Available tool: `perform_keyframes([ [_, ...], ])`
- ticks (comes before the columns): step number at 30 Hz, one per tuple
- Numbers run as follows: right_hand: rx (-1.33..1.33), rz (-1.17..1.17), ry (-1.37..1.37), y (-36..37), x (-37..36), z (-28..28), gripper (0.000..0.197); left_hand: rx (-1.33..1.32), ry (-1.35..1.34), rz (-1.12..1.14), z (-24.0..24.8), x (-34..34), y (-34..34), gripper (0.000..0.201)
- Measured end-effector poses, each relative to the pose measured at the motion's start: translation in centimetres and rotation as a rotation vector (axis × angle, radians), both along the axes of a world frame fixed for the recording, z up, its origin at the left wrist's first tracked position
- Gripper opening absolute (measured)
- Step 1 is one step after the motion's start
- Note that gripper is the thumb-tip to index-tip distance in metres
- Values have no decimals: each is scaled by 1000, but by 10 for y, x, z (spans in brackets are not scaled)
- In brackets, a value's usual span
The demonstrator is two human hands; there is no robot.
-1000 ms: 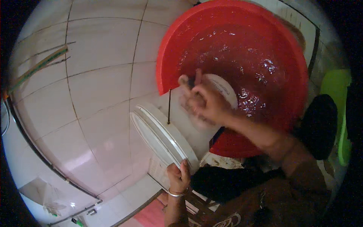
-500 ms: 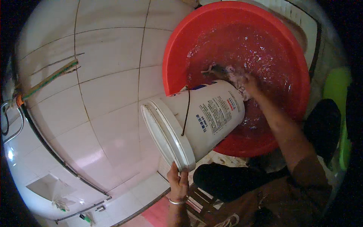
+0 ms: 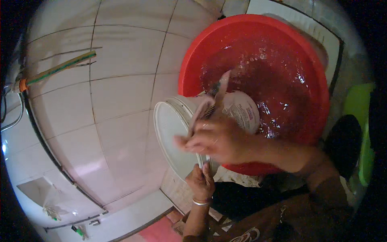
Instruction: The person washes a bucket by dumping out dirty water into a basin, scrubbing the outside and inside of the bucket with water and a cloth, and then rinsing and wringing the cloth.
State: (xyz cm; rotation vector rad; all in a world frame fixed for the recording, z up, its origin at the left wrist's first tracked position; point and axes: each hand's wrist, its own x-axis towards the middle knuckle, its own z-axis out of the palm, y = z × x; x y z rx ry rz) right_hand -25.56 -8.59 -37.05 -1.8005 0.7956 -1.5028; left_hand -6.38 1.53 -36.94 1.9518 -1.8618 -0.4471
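Note:
A white plastic bucket [image 3: 244, 113] lies tilted on its side, its base over the water in the large red basin [image 3: 186, 76] and its mouth facing left. My left hand [image 3: 200, 183] grips the bucket's rim at the near side, thumb on the outside. In front of the bucket my right hand [image 3: 223, 139], blurred by motion, is closed on a limp, wet, pinkish-grey cloth [image 3: 204, 108] with dark patches. The cloth trails up and away from the fingers across the bucket's side, near its mouth. Reddish, bubbly water [image 3: 278, 80] fills the basin.
Pale tiles [image 3: 125, 92] cover the wall on the left, where a green-yellow pipe [image 3: 64, 66] and a dark hose [image 3: 44, 139] run. A white ceramic fixture [image 3: 334, 52] lies beyond the basin. Something bright green [image 3: 358, 101] stands at right, beside my dark-clad knee [image 3: 342, 139].
My right hand has lifted the cloth out of the basin water and brought it left and nearer, to the bucket's mouth. My left hand still holds the rim.

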Motion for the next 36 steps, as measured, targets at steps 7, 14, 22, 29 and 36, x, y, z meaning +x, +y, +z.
perform_keyframes([
  [7,175,-31,363,-133,86,34,20,-203,-179,-152,16,11,-24,27],
  [14,346,125,606,-198,131,30,26,-249,-166,-364,-2,38,5,27],
  [22,574,337,510,-133,52,47,32,-130,-257,-375,2,34,15,27],
  [29,3,-290,167,-9,13,12,17,-222,-366,-479,25,73,-32,27],
  [36,-82,-254,-19,12,32,-21,32,247,249,-158,64,-26,-65,38],
])
